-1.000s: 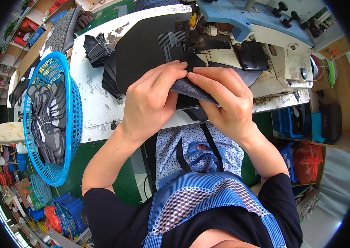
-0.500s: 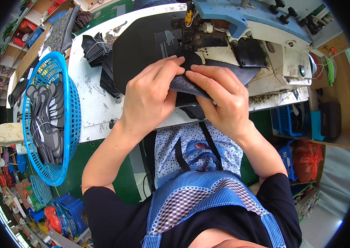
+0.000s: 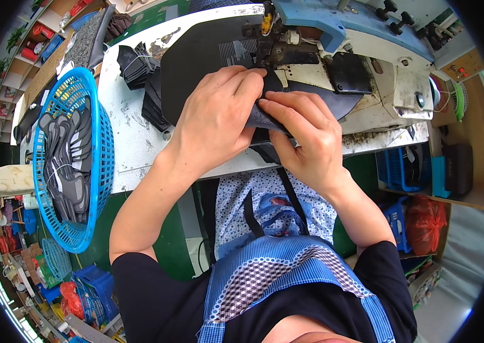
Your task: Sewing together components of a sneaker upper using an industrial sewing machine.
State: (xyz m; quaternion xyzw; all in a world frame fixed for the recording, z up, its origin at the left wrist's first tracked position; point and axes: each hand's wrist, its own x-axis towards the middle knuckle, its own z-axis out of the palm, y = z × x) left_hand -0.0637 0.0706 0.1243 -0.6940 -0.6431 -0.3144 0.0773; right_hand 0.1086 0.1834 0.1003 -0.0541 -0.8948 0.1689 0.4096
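Note:
Both my hands are at the sewing machine (image 3: 302,40), in front of its needle area. A dark grey piece of fabric-like material (image 3: 261,119) is folded up between them, mostly hidden by my fingers. My left hand (image 3: 217,114) has its fingers curled and pressed together on the piece, fingertips close to the presser foot. My right hand (image 3: 306,128) pinches the piece's near edge, thumb below and fingers on top. Under the hands lies a black work plate (image 3: 196,63) with a scale marked on it.
To the left stands a blue plastic basket (image 3: 104,166) filled with grey-black cut pieces (image 3: 64,154). Tied stacks of black pieces (image 3: 138,67) lie on the white table (image 3: 130,131). Under the table's right side are another blue basket (image 3: 393,168) and a red plastic bag (image 3: 426,226).
My left hand has slid forward and slightly right, bringing its fingertips nearer the presser foot. The right hand keeps its pinch almost in place. The whole view has shifted slightly.

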